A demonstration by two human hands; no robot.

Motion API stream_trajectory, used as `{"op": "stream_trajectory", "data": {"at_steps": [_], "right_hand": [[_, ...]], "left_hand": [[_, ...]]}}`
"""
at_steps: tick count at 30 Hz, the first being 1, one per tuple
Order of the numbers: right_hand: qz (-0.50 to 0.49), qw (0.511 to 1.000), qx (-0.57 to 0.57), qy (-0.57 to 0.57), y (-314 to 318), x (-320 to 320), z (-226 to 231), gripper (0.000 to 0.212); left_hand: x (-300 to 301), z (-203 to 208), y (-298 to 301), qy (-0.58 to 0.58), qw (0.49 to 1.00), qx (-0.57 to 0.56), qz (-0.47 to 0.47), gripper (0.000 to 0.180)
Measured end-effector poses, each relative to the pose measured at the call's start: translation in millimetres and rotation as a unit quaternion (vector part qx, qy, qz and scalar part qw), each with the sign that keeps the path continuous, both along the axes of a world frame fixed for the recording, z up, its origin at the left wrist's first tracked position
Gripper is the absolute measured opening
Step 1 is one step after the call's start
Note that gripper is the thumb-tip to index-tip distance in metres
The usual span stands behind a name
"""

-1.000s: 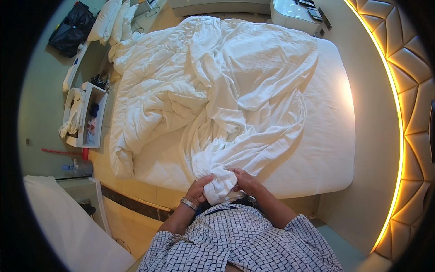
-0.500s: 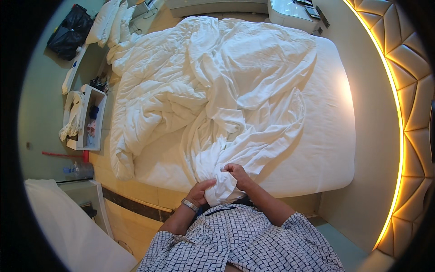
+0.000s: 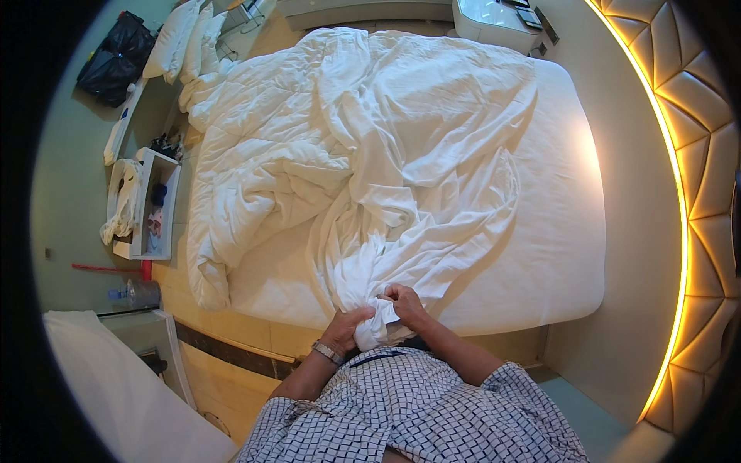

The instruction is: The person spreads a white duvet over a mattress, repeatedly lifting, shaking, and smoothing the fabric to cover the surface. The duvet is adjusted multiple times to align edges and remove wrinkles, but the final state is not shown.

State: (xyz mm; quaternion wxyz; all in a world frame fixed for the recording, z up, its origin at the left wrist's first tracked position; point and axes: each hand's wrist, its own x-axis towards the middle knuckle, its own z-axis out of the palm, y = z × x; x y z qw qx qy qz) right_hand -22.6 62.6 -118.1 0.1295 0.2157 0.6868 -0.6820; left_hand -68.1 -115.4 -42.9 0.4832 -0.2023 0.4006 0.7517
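Note:
A thin white duvet cover point(image 3: 455, 147) lies rumpled over the bed, its near end gathered into a bunch at my waist by the bed's near edge. My left hand point(image 3: 349, 328) is closed round the left side of that bunch, thumb on top. On the other side, my right hand point(image 3: 404, 302) pinches a fold of the same cloth, its fingertips partly hidden. To the left of the cover spreads a thick quilted white duvet point(image 3: 255, 185), partly under or against it. Both lie on the white mattress point(image 3: 559, 201), bare along its right side.
Pillows point(image 3: 174, 46) and a black bag point(image 3: 117, 58) stand at the far left. Below them are a white open box point(image 3: 164, 204) and a plastic bottle point(image 3: 143, 293). A padded, lit headboard wall point(image 3: 706, 201) rises at right; a white cabinet point(image 3: 490, 27) stands at the back.
My right hand has moved slightly up and over the gathered cloth, and the bunch between my hands has changed shape. My left hand has shifted a little to the right.

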Motion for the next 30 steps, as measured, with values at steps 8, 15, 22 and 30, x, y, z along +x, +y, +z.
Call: {"op": "stream_trajectory", "data": {"at_steps": [8,15,22,30], "right_hand": [[0.015,0.998,-0.046,0.044,6,1,-7,0.017],[-0.136,0.965,-0.154,-0.162,42,-6,76,0.024],[-0.016,0.996,-0.080,-0.046,20,0,84,0.020],[0.063,0.991,0.106,0.048,-8,-1,68,0.020]], "left_hand": [[-4,7,-1,-0.051,0.997,0.046,-0.034,0.052],[0,7,2,-0.042,0.998,0.049,0.011,0.050],[-2,5,3,-0.010,1.000,0.003,0.004,0.044],[-2,34,12,0.308,0.917,-0.247,-0.057,0.039]]}}
